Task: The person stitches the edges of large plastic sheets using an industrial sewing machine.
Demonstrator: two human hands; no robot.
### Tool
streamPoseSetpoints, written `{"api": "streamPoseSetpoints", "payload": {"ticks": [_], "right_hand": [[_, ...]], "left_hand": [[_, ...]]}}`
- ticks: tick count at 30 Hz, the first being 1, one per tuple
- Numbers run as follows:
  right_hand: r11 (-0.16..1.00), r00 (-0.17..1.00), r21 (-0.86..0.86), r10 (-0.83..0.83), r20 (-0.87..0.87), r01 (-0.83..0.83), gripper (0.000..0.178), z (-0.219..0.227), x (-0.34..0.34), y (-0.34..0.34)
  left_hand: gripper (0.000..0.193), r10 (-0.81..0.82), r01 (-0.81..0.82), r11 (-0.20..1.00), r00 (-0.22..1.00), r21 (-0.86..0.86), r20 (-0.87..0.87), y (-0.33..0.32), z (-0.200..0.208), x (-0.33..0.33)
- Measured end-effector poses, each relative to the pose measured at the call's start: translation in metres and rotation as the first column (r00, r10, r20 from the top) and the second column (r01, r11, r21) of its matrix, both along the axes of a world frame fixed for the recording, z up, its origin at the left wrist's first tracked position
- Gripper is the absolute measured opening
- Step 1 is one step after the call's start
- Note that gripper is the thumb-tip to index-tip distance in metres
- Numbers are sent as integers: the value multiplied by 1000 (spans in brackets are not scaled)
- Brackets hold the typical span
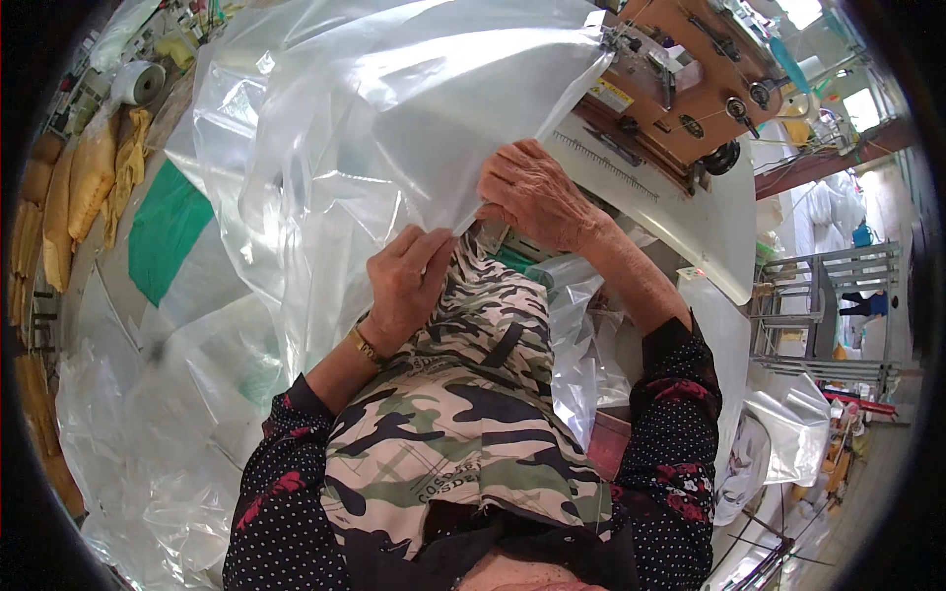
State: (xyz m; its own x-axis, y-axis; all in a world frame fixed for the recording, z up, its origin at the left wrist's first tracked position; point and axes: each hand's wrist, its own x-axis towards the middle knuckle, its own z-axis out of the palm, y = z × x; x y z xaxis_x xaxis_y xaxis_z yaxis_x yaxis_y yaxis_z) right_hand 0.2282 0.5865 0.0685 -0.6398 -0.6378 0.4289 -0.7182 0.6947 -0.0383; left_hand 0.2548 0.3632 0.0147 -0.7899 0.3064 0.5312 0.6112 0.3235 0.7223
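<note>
Closest to you is your camouflage apron, draped over your lap between dark dotted sleeves. Just above it, your left hand is pinched shut on the lower edge of the clear plastic sheet, thumb and fingers pressed together over the film near your lap. Your right hand lies a little further out, palm down, fingers curled and clamped on the same edge where it meets the white machine table.

The sheet rises from both hands and billows up and leftward across most of the view, with its far corner reaching the wooden machine head. It looks very light, limp and slick, so it will likely sag, cling and slide between your fingers; I judge the edge the best place to hold it, hands apart and the stretch between them kept taut, since a grip in the middle would only bunch it.

More clear film lies heaped at your left and lower right. Further left are a green sheet, yellow bags and a white tape roll.
</note>
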Motion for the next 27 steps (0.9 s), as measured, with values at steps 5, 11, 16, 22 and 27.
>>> {"api": "streamPoseSetpoints", "payload": {"ticks": [5,11,16,22,27], "right_hand": [[1000,1000,-6,0,10,0,28,15,-14,22],[1000,999,-26,-6,-34,5,27,19,-24,36],[998,999,-60,-8,-43,5,27,20,-28,35],[1000,999,-11,-7,-51,6,28,26,-25,37],[998,999,-49,31,-38,-32,30,29,-30,47]], "left_hand": [[13,7,-9,999,997,-38,-71,-4,11,-2],[25,-11,-5,993,991,-118,-133,-10,19,-9],[42,-61,39,988,987,-146,-149,-13,20,-6],[41,-191,105,900,967,-422,-166,-11,38,-12],[29,-273,255,919,962,-302,-19,-9,60,-30]]}}
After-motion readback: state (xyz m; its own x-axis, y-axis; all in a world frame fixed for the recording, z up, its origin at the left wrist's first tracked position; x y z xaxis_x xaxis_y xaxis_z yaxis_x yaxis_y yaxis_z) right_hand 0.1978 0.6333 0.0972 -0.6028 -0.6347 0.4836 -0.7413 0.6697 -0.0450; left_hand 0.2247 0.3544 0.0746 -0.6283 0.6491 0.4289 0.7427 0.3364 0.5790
